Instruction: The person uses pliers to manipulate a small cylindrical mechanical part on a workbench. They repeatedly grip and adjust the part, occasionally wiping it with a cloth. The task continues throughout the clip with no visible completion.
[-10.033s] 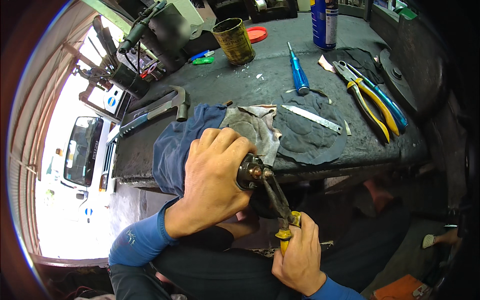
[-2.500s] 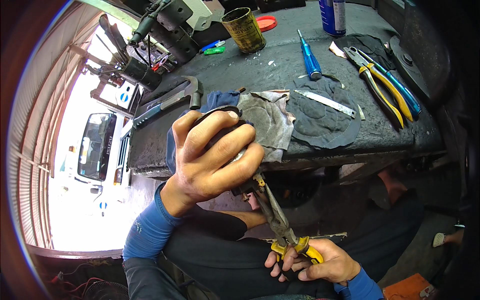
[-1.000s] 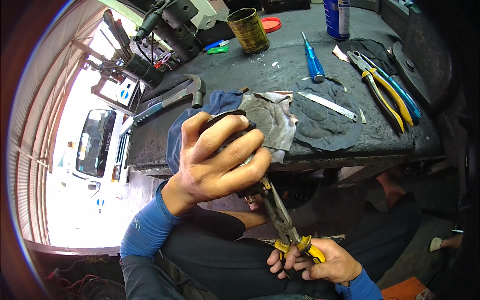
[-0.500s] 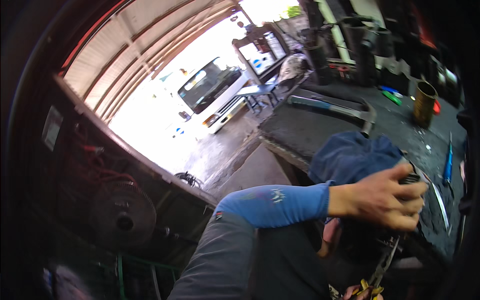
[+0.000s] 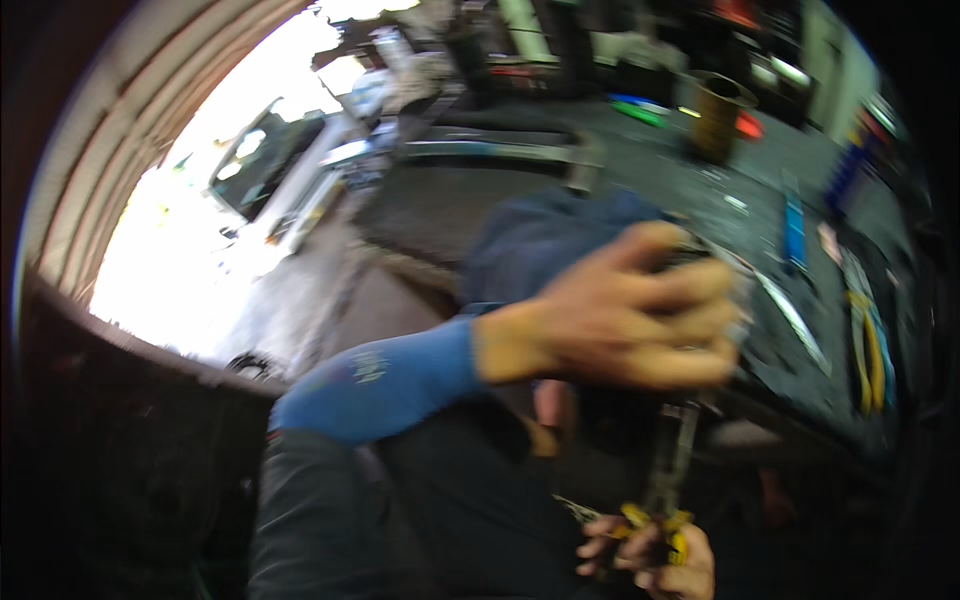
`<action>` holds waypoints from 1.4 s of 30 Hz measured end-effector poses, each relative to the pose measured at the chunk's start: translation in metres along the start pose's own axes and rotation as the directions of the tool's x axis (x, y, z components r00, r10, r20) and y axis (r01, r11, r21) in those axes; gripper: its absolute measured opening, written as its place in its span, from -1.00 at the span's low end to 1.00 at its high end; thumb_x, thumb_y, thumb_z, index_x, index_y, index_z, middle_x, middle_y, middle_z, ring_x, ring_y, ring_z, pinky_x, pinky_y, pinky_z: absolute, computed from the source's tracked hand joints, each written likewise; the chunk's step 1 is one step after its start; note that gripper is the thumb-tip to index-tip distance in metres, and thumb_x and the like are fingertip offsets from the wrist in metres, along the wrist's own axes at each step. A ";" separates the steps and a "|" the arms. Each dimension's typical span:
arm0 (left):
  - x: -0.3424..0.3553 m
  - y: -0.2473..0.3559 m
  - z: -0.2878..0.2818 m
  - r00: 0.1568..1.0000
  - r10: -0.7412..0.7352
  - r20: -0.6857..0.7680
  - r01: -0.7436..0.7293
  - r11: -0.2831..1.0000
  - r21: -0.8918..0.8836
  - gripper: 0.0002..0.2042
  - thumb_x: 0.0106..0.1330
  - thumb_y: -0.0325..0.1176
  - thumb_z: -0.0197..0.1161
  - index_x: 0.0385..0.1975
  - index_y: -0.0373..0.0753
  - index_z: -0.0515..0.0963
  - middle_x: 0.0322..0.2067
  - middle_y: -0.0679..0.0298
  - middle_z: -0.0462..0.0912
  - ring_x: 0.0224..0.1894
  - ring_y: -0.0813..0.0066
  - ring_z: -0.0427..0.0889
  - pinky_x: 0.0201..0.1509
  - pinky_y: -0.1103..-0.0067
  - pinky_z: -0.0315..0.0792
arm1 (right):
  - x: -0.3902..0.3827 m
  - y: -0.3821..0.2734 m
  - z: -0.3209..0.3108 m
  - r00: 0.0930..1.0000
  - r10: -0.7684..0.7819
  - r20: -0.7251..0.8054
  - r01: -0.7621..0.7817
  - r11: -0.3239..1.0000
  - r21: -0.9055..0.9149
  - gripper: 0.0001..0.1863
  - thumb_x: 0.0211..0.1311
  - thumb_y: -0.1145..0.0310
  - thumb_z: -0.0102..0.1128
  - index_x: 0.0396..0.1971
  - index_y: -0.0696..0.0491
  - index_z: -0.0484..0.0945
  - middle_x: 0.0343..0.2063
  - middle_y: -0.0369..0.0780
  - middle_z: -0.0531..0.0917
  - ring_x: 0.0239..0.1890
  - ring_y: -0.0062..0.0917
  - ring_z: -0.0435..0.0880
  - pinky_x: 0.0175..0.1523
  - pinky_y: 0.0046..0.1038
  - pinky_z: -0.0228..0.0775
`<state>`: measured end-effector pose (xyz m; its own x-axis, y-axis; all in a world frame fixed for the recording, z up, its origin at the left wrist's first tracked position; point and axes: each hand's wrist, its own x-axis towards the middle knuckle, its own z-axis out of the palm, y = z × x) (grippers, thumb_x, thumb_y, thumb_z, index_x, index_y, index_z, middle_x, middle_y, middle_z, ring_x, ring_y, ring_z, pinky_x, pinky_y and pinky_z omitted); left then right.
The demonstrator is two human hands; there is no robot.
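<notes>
Black bench edge [image 5: 408, 258] beyond | right grip [image 5: 662, 560]: round pliers [image 5: 668, 472] | left grip [image 5: 637, 312]: round dark part [image 5: 684, 252]

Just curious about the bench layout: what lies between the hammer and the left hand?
In the head view, a dark blue cloth lies between the hammer and the left hand.

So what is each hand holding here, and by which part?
The right hand holds long-nose pliers by their yellow handles. The left hand grips a dark part, but blur and its own fingers hide where.
</notes>
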<state>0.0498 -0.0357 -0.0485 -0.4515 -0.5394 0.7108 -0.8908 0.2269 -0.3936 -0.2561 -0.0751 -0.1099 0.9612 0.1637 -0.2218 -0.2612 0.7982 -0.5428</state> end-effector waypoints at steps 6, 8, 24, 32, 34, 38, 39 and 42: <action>0.017 0.005 -0.019 0.998 -0.008 0.065 0.007 1.000 0.010 -0.78 0.09 -0.24 0.47 -0.27 0.14 0.63 -0.05 0.53 0.72 0.18 0.42 0.60 0.23 0.27 0.42 | -0.023 -0.012 0.006 0.997 -0.022 -0.073 0.027 0.997 0.070 -0.55 -0.06 0.55 0.25 -0.08 0.36 0.65 0.30 0.36 0.54 0.31 0.12 0.67 0.40 0.21 0.57; 0.019 0.008 -0.016 0.998 0.000 0.065 0.001 1.000 -0.013 -0.77 0.07 -0.25 0.48 -0.28 0.14 0.63 -0.05 0.54 0.72 0.17 0.42 0.61 0.20 0.28 0.42 | -0.025 -0.010 0.007 0.997 -0.024 -0.073 0.032 0.994 0.104 -0.55 -0.07 0.55 0.24 -0.07 0.37 0.65 0.30 0.36 0.54 0.31 0.11 0.67 0.41 0.20 0.55; 0.024 0.004 -0.014 0.996 0.041 0.078 -0.040 0.999 -0.013 -0.74 0.04 -0.25 0.48 -0.24 0.13 0.66 -0.08 0.53 0.73 0.13 0.38 0.63 0.14 0.31 0.41 | -0.024 0.004 -0.013 0.990 -0.101 0.094 0.086 0.985 0.153 -0.58 0.13 0.63 0.22 0.05 0.27 0.59 0.29 0.18 0.52 0.33 -0.07 0.65 0.49 0.01 0.53; 0.022 0.004 -0.012 0.996 0.032 0.079 -0.031 0.999 -0.012 -0.74 0.04 -0.25 0.47 -0.23 0.12 0.65 -0.06 0.53 0.73 0.14 0.39 0.63 0.14 0.30 0.41 | -0.025 0.011 -0.015 0.993 -0.094 0.075 0.081 0.984 0.159 -0.63 0.20 0.65 0.20 0.03 0.22 0.55 0.21 0.05 0.53 0.22 -0.23 0.68 0.36 -0.17 0.63; 0.021 0.004 -0.012 0.997 0.032 0.077 -0.032 0.999 -0.007 -0.74 0.04 -0.24 0.47 -0.23 0.12 0.65 -0.06 0.53 0.73 0.15 0.40 0.62 0.15 0.29 0.41 | -0.025 0.013 -0.014 0.993 -0.104 0.054 0.093 0.981 0.172 -0.64 0.17 0.66 0.19 0.01 0.20 0.54 0.16 0.02 0.54 0.14 -0.29 0.69 0.26 -0.26 0.66; 0.022 0.003 -0.019 0.992 0.050 0.112 -0.055 0.997 0.044 -0.75 0.06 -0.23 0.46 -0.24 0.11 0.64 -0.05 0.52 0.72 0.17 0.42 0.60 0.16 0.29 0.41 | -0.017 0.014 -0.009 0.985 -0.175 -0.004 0.175 0.984 0.029 -0.66 0.18 0.67 0.17 -0.01 0.22 0.56 0.08 -0.05 0.58 -0.02 -0.43 0.67 0.10 -0.36 0.62; 0.022 0.003 -0.019 0.991 0.059 0.117 -0.066 0.996 0.058 -0.76 0.07 -0.22 0.45 -0.24 0.10 0.64 -0.05 0.52 0.72 0.17 0.42 0.60 0.16 0.28 0.41 | -0.017 0.011 0.001 0.978 -0.178 -0.112 0.171 0.983 -0.069 -0.64 0.16 0.66 0.19 0.00 0.25 0.58 0.07 -0.06 0.59 -0.05 -0.43 0.66 0.06 -0.34 0.62; 0.030 0.010 -0.020 0.975 0.038 0.218 -0.058 0.995 0.085 -0.78 0.08 -0.25 0.45 -0.25 0.06 0.67 -0.08 0.48 0.76 0.11 0.38 0.62 0.18 0.31 0.40 | -0.009 0.023 -0.002 0.836 -0.498 -0.230 0.112 0.565 -0.817 -0.63 0.06 0.65 0.25 -0.06 0.22 0.57 0.01 -0.02 0.57 -0.09 -0.20 0.65 0.09 -0.27 0.54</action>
<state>0.0265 -0.0331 -0.0196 -0.4628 -0.6945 0.5509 -0.8557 0.1876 -0.4823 -0.2709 -0.0594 -0.1214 0.9136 -0.3937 -0.1015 -0.1123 -0.0045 -0.9937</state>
